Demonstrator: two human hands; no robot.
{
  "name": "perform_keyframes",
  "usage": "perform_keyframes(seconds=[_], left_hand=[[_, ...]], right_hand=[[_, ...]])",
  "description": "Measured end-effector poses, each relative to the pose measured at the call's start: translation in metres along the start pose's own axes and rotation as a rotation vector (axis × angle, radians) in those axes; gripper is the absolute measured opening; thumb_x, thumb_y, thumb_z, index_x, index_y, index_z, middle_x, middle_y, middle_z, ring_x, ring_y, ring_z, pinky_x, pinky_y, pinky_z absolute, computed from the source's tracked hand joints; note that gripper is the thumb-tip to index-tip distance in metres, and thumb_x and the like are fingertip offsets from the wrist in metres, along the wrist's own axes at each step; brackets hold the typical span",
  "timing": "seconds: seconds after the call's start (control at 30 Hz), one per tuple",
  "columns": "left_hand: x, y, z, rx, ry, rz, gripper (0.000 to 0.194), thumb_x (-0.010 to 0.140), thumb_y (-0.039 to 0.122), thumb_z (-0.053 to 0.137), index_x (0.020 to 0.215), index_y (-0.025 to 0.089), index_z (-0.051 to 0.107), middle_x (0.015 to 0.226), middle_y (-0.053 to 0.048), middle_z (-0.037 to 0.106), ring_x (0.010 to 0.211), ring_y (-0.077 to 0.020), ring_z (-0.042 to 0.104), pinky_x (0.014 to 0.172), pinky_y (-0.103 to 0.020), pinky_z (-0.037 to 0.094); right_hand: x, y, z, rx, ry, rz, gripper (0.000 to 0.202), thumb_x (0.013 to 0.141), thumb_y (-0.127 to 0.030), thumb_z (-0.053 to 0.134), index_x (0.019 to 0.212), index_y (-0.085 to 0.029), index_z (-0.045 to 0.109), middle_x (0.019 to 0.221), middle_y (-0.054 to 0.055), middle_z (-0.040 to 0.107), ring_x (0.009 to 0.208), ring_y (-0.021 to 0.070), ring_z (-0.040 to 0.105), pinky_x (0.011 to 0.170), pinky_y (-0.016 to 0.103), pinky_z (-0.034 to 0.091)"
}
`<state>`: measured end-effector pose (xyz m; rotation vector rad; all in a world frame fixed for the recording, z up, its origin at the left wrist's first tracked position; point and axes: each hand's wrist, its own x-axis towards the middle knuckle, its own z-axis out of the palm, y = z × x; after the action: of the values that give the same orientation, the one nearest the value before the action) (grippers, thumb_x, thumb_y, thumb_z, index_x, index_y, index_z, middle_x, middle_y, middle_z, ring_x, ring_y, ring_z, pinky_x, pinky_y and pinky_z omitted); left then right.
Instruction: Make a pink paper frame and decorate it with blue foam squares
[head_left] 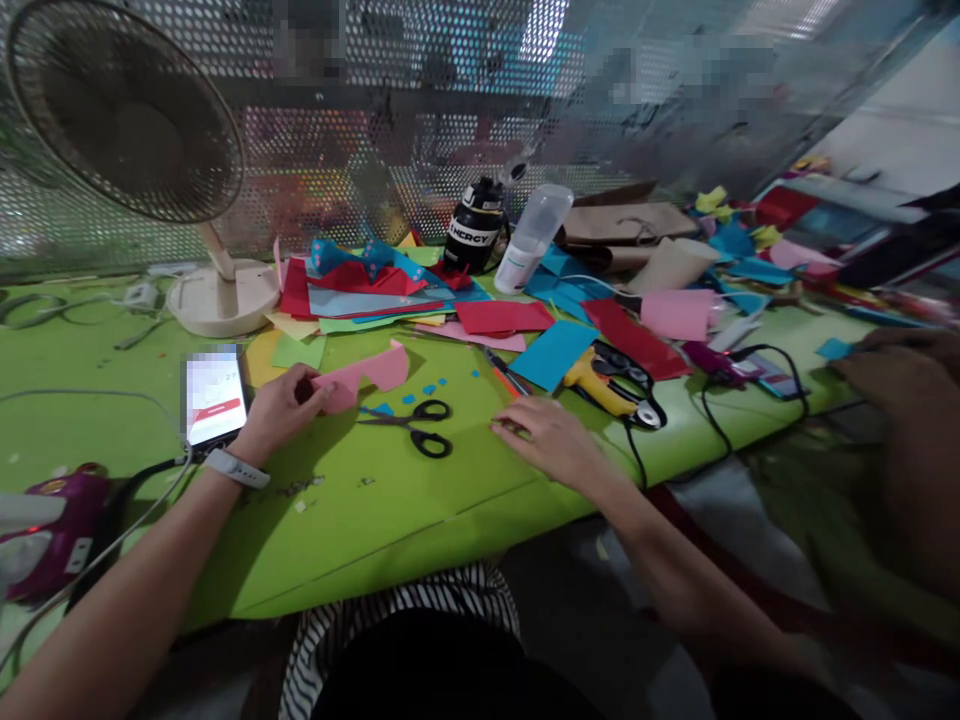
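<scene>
My left hand (283, 408), with a pale band at the wrist, pinches the left end of a pink paper cutout (367, 375) shaped like glasses. Black-handled scissors (420, 425) lie on the green table (337, 540) between my hands, with small blue paper scraps (384, 409) beside the blades. My right hand (551, 440) is over the table to the right of the scissors, fingers bent and partly spread, with no object visible in it. Just beyond its fingers lie an orange and black pen-like tool (504, 372) and a blue paper sheet (555, 354).
A phone (214, 395) and a fan (225, 297) stand at left. Coloured papers, a black bottle (472, 228) and a clear bottle (532, 240) line the back. A yellow-handled cutter (606, 390) and cables lie right, near another person's hand (889, 375).
</scene>
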<state>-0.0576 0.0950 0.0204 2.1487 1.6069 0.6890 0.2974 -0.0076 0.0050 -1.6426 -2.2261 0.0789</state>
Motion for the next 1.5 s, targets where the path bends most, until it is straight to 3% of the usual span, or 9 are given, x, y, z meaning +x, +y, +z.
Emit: perform_keyframes(seconds=[0.17, 0.27, 0.37, 0.47, 0.63, 0.83, 1.07, 1.3, 1.5], left_hand=[[0.002, -0.004, 0.003, -0.049, -0.011, 0.028, 0.038, 0.085, 0.052, 0.049, 0.089, 0.017, 0.062, 0.069, -0.003, 0.062, 0.059, -0.0149, 0.053, 0.056, -0.025, 0.036], [0.002, -0.004, 0.003, -0.058, -0.005, 0.035, 0.036, 0.086, 0.052, 0.050, 0.089, 0.018, 0.062, 0.068, -0.003, 0.063, 0.059, -0.0148, 0.054, 0.055, -0.025, 0.037], [0.003, -0.005, 0.004, -0.050, -0.001, 0.035, 0.036, 0.086, 0.051, 0.050, 0.089, 0.018, 0.062, 0.068, -0.003, 0.064, 0.059, -0.0156, 0.055, 0.055, -0.025, 0.039], [0.003, -0.007, 0.006, -0.062, -0.002, 0.032, 0.038, 0.086, 0.053, 0.050, 0.090, 0.018, 0.063, 0.070, -0.004, 0.066, 0.062, -0.0170, 0.057, 0.057, -0.026, 0.040], [0.003, -0.010, 0.007, -0.074, -0.003, 0.038, 0.040, 0.087, 0.055, 0.049, 0.091, 0.018, 0.063, 0.070, -0.004, 0.066, 0.061, -0.0167, 0.057, 0.056, -0.025, 0.040], [0.001, -0.008, 0.007, -0.091, 0.000, 0.029, 0.036, 0.087, 0.051, 0.050, 0.090, 0.018, 0.063, 0.068, -0.003, 0.064, 0.059, -0.0155, 0.055, 0.055, -0.025, 0.039], [0.003, -0.012, 0.009, -0.119, 0.004, 0.054, 0.034, 0.086, 0.050, 0.053, 0.086, 0.017, 0.063, 0.067, -0.003, 0.063, 0.057, -0.0142, 0.053, 0.053, -0.025, 0.038], [0.001, -0.013, 0.010, -0.121, 0.007, 0.077, 0.034, 0.088, 0.050, 0.052, 0.086, 0.017, 0.063, 0.066, -0.002, 0.063, 0.056, -0.0139, 0.054, 0.052, -0.024, 0.037], [0.001, -0.013, 0.011, -0.123, 0.009, 0.067, 0.036, 0.088, 0.051, 0.052, 0.093, 0.018, 0.063, 0.071, -0.003, 0.065, 0.059, -0.0156, 0.057, 0.054, -0.025, 0.039]], right_hand=[[-0.006, 0.026, -0.014, 0.025, 0.137, 0.129, 0.022, 0.090, -0.034, 0.046, 0.091, -0.028, 0.067, 0.088, 0.005, 0.070, 0.081, 0.0253, 0.068, 0.074, 0.040, 0.056], [-0.009, 0.065, -0.030, -0.114, 0.213, 0.295, 0.029, 0.084, -0.031, 0.048, 0.101, -0.018, 0.067, 0.096, 0.016, 0.068, 0.095, 0.0359, 0.064, 0.082, 0.052, 0.051], [-0.007, 0.100, -0.041, -0.396, -0.079, 0.584, 0.043, 0.078, -0.036, 0.056, 0.111, -0.011, 0.064, 0.107, 0.021, 0.066, 0.100, 0.0383, 0.063, 0.081, 0.048, 0.050], [0.000, 0.114, -0.043, -0.449, -0.268, 0.605, 0.050, 0.080, -0.041, 0.054, 0.120, -0.011, 0.059, 0.112, 0.019, 0.066, 0.101, 0.0344, 0.064, 0.080, 0.042, 0.049], [0.008, 0.102, -0.047, -0.495, -0.246, 0.609, 0.054, 0.081, -0.036, 0.055, 0.129, -0.011, 0.053, 0.116, 0.021, 0.064, 0.102, 0.0359, 0.063, 0.080, 0.042, 0.048], [-0.003, 0.083, -0.066, -0.628, -0.273, 0.585, 0.039, 0.085, -0.031, 0.052, 0.117, -0.011, 0.060, 0.103, 0.023, 0.067, 0.093, 0.0403, 0.066, 0.071, 0.045, 0.049], [0.028, 0.060, -0.087, -0.611, -0.033, 0.505, 0.047, 0.090, -0.032, 0.042, 0.130, -0.008, 0.052, 0.108, 0.026, 0.064, 0.097, 0.0367, 0.064, 0.068, 0.041, 0.045], [0.083, 0.065, -0.062, -0.487, -0.044, 0.467, 0.045, 0.083, -0.032, 0.052, 0.124, -0.014, 0.058, 0.106, 0.018, 0.068, 0.094, 0.0330, 0.064, 0.074, 0.039, 0.046], [0.096, 0.079, -0.035, 0.057, 0.310, 0.486, 0.025, 0.073, -0.028, 0.059, 0.096, -0.018, 0.063, 0.089, 0.010, 0.069, 0.083, 0.0261, 0.061, 0.072, 0.035, 0.045]])
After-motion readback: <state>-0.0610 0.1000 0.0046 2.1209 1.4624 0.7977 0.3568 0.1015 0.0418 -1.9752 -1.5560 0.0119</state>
